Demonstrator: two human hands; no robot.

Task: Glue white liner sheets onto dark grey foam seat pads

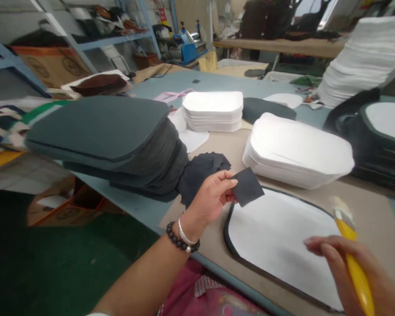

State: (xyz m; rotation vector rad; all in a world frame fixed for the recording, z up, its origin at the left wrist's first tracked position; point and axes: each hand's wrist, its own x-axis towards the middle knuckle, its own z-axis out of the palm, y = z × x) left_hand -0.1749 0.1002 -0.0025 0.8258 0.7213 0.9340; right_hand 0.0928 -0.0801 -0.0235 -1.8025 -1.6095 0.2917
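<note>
Between thumb and fingers my left hand (213,195) pinches a small black fabric square (248,187). The square hangs over the upper left corner of a white panel (279,232), which lies on a dark, slightly larger backing. A fanned heap of black pieces (200,173) sits just behind my left wrist. My right hand (352,267), at the lower right, holds a yellow-handled paintbrush (357,263) with its pale bristles pointing up. The thumb and index finger of that hand reach out over the white panel. Part of the right hand is cut off by the frame edge.
A tall stack of dark rounded panels (102,127) stands at left. Two stacks of white panels, a near one (296,149) and a farther one (212,109), stand behind the work. More white sheets (365,61) tower at right. A cardboard box (69,206) is on the floor.
</note>
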